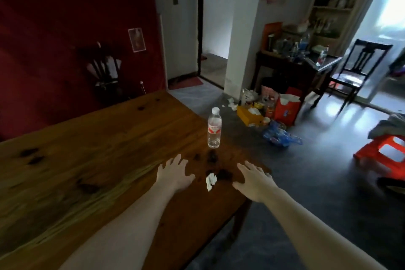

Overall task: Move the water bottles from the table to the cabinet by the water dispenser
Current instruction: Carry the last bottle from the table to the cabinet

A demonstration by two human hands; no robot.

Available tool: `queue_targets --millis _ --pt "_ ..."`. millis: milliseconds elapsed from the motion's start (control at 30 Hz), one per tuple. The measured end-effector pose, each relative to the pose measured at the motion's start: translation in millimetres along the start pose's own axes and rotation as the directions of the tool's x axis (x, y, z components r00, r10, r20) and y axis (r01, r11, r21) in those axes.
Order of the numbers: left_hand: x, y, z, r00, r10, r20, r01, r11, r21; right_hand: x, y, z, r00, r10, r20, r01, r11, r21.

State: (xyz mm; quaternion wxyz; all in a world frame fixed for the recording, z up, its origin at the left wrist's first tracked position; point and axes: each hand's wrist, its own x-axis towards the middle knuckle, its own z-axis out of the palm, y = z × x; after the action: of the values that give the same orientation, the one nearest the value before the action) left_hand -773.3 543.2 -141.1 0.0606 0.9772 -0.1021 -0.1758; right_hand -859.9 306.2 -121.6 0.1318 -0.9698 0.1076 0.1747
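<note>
While the water bottle (214, 127) stands upright on the table (87, 160), both hands' spread fingers (177, 161) hover short of it.

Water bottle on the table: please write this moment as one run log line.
water bottle: upright on table, near edge | left hand: open, empty | right hand: open, empty | crumpled paper: between hands

The room is dim; daylight pours from a blown-out window (392, 2) at upper right and glares off the floor (341, 116). The red wall (65, 28) sinks into shadow. Far shelves look soft, perhaps motion-blurred. Wide-angle bending curves the desk (87, 160) edges.
</note>
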Motion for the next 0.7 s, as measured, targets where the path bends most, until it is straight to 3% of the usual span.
queue_targets --millis 333,700 --pt "139.3 37.1 -38.3 0.998 -0.035 0.054 0.041 0.992 -0.118 141.1 12.4 -67.5 1.0 -0.029 0.009 0.029 0.999 -0.033" --pt "210.4 54.9 -17.9 0.969 -0.134 0.206 0.182 0.954 -0.237 240.6 17.7 -62.1 0.991 -0.089 0.104 0.086 0.996 0.027"
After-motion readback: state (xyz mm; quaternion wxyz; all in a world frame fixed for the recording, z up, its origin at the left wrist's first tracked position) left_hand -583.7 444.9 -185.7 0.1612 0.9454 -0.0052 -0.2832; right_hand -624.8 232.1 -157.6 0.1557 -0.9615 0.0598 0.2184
